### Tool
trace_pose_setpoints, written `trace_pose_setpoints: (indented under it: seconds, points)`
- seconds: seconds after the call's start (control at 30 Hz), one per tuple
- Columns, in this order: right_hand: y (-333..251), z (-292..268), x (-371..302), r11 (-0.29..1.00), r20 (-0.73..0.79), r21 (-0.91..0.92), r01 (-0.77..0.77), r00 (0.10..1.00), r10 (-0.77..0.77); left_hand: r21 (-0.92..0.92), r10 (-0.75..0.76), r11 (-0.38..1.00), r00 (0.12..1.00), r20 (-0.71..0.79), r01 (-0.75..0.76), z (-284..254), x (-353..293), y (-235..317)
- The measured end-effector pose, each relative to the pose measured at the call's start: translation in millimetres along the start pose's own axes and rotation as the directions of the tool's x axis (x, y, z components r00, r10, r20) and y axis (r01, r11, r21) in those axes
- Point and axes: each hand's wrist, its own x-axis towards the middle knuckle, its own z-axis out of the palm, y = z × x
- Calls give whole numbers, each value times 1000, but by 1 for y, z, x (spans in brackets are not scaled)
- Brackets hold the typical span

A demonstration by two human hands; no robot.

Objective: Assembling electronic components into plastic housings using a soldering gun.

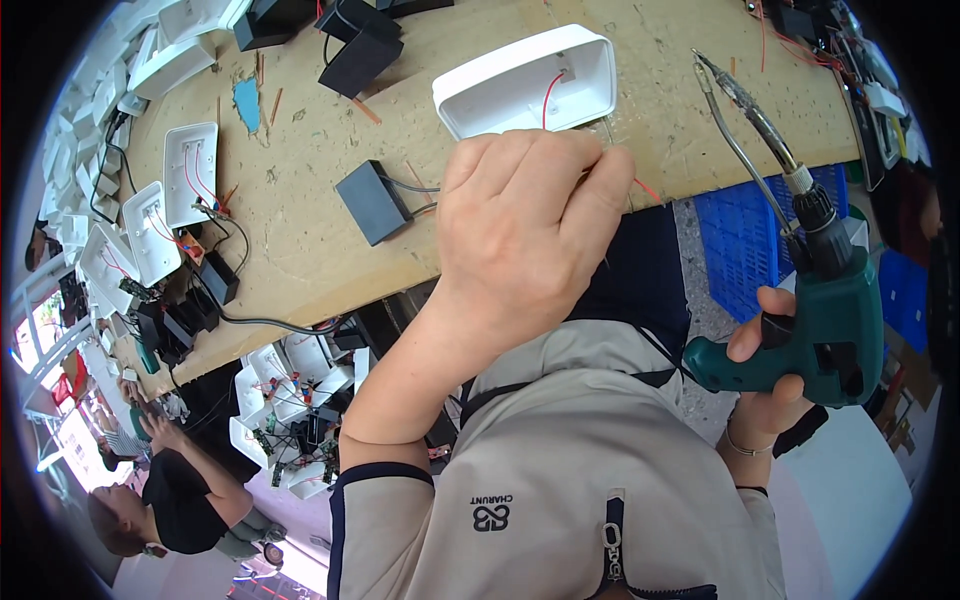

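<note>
My left hand (525, 225) is closed, knuckles up, over the table's near edge. Its fingertips are hidden, so what they pinch cannot be made out. A red wire (550, 97) runs from an open white plastic housing (460, 92) down behind the fingers. Two dark leads from a black box (372, 203) pass under the same hand, and a red wire end (646, 189) shows to its right. Off to the right, my right hand (770, 408) grips a green soldering gun (845, 320), fingers around the handle. Its metal tip and thin feed tube point up and away over the table.
White housings with wires (190, 175) and more black boxes (362, 62) lie on the worn table (290, 270). A pile of wired housings (285, 400) sits below its near edge. Blue crates (735, 245) stand at the right. Another person (190, 490) works at the lower left.
</note>
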Motion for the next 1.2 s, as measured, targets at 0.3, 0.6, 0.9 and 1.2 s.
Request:
trace_pose_setpoints:
  seconds: [0.3, 0.6, 0.9, 1.2]
  points:
    - [2, -2, 1, 1000, -6, -4, 5, 1000, -5, 85, -24, 996, 998, -59, 29, 6, 3, -4]
    - [-2, 1, -6, 994, -28, -65, -83, 996, 81, 279, -170, 936, 970, -177, 215, -2, 14, -5]
    - [-1, 16, 1, 977, 20, -157, -141, 989, 146, 222, -238, 936, 956, -173, 274, 9, 15, -19]
    - [2, 18, 12, 979, 66, -141, -148, 985, 159, 215, -243, 936, 954, -175, 278, 15, 17, -22]
